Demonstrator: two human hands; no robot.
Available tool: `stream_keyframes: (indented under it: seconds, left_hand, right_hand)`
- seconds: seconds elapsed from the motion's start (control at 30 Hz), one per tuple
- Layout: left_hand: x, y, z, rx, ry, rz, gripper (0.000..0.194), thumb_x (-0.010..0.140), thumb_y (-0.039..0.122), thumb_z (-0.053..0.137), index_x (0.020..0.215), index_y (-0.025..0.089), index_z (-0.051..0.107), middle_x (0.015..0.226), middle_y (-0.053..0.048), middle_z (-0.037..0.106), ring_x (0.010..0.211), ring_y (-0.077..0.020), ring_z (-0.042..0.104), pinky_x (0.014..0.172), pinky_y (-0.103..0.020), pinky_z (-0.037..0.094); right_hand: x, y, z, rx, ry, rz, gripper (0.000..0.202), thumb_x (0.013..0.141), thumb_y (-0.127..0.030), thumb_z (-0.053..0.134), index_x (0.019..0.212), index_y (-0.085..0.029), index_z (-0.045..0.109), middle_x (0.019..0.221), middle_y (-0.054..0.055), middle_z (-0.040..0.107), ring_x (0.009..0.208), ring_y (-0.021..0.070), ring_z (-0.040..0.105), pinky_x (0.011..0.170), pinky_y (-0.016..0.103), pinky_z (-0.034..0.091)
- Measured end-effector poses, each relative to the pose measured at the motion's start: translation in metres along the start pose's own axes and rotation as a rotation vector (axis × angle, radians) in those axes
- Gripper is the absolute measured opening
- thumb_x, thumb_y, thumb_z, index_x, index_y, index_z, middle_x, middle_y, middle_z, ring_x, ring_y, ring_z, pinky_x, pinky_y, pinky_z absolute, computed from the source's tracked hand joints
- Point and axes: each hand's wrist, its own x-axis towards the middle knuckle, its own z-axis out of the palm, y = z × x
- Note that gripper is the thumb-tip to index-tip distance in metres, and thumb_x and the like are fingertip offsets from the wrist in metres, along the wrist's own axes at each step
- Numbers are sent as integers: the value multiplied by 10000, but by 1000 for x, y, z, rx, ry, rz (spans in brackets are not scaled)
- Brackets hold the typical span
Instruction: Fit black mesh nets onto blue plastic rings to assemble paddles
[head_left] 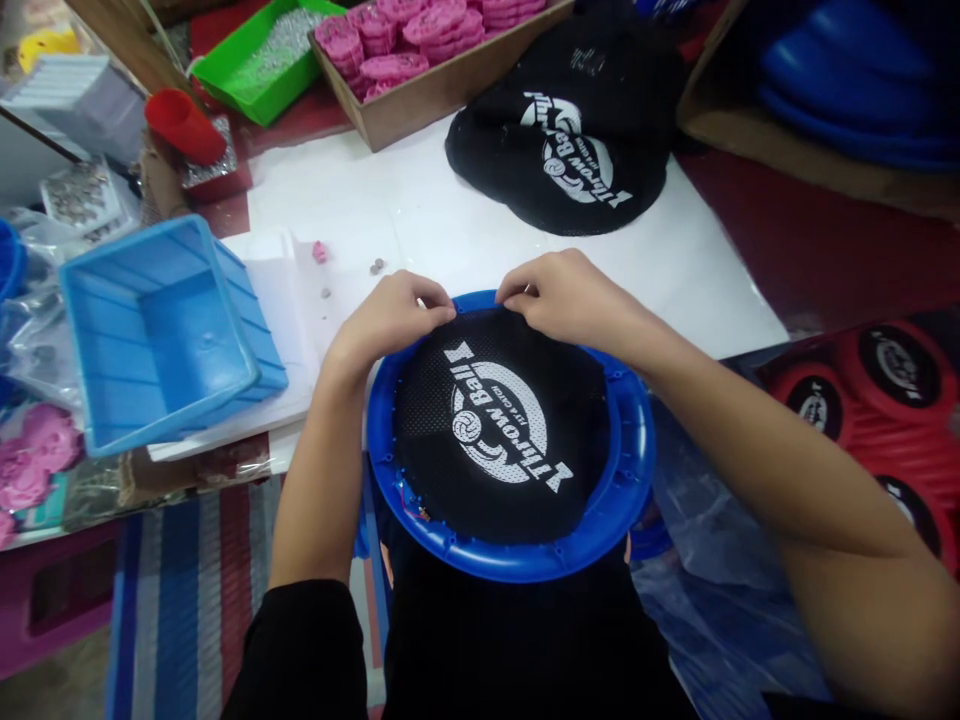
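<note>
A round blue plastic ring [634, 470] rests over the person's lap, its far edge by the table. Across it lies a black mesh disc [427, 400] with a white "Throw Ball" print. My left hand [397, 318] pinches the mesh edge at the ring's far rim, left of centre. My right hand [551, 290] pinches the mesh edge at the same rim, a little to the right. A small part with a red wire [414, 508] sits on the ring's near left side. More black mesh discs [570, 130] lie stacked on the white sheet beyond.
An empty light blue bin [165, 330] stands left. Behind are a green tray [262, 60], a red cup [184, 125] and a carton of pink parts [382, 110]. Blue rings [855, 80] fill a box at back right; red discs [892, 440] lie at right.
</note>
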Motion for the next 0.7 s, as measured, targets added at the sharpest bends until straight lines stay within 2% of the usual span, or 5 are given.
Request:
stream_keyframes:
  seconds: [0.13, 0.23, 0.37, 0.5, 0.7]
  left_hand:
    - [-6, 0, 3, -9, 26, 13, 149, 873, 239, 657, 822, 165, 775, 748, -11, 703, 737, -156, 593, 830, -330, 524]
    - [-6, 0, 5, -11, 20, 12, 159, 886, 227, 634, 840, 167, 773, 758, -8, 706, 753, -155, 596, 846, -334, 525]
    - [-5, 0, 9, 35, 31, 10, 160, 879, 218, 638, 852, 171, 789, 775, -20, 728, 765, -167, 617, 847, -347, 526]
    - [-5, -2, 10, 141, 70, 39, 161, 869, 222, 664, 884, 179, 819, 833, -60, 768, 773, -200, 640, 821, -381, 516]
    - [-7, -2, 4, 115, 35, 131, 191, 934, 251, 624, 929, 192, 805, 893, -52, 774, 838, -201, 662, 878, -365, 528]
  right_hand:
    - [-13, -2, 12, -147, 75, -98, 342, 956, -80, 520, 1014, -179, 843, 1075, 121, 801, 1034, 296, 726, 935, 424, 534]
    - [-18, 0, 14, -171, 96, -125, 368, 967, -87, 487, 1047, -173, 836, 1097, 130, 796, 1047, 295, 726, 944, 426, 538]
    - [-12, 6, 5, -67, 36, -96, 308, 926, -122, 563, 993, -206, 852, 1012, 90, 816, 988, 280, 737, 927, 435, 554]
    - [-2, 10, 0, 1, -18, -53, 243, 872, -136, 632, 930, -218, 854, 871, 68, 797, 845, 257, 721, 838, 434, 561]
    - [-4, 5, -4, -121, -49, -176, 289, 915, -106, 580, 963, -226, 839, 954, 95, 783, 939, 284, 689, 847, 411, 511]
